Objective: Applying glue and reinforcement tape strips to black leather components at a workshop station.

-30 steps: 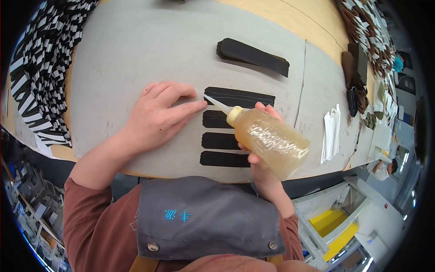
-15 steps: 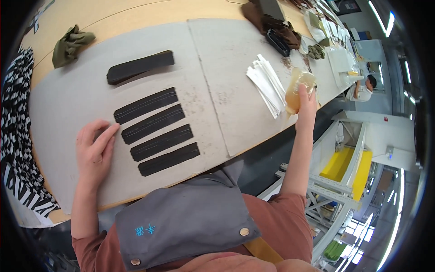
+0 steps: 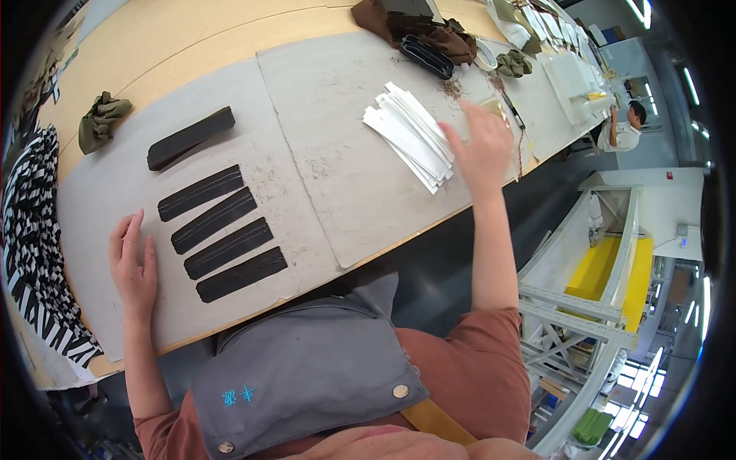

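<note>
Several black fabric strips (image 3: 222,218), each with a thin pale line along its length, lie in a slanted row on the grey mat (image 3: 307,222). Beyond them is a small stack of plain black strips (image 3: 192,138). My left hand (image 3: 134,264) hovers or rests left of the row, fingers stretched and thumb apart, holding nothing. To the right, my right hand (image 3: 487,146) is spread beside a bundle of white strips (image 3: 410,134), its thumb near their edge. Just past its fingers, a clear bottle (image 3: 500,110) is partly hidden by the hand.
A pile of black-and-white striped pieces (image 3: 34,222) hangs along the left edge. Olive cloth (image 3: 103,121) lies at the far left. Brown fabric (image 3: 452,42), a black zippered case (image 3: 426,57) and a pen-like tool (image 3: 512,110) are at the far right. Another person (image 3: 625,130) sits beyond.
My right hand has let go of the bottle with amber liquid and moved left toward the white strips. My left hand has drawn back from the black strips, and its fingers have straightened. The view has shifted.
</note>
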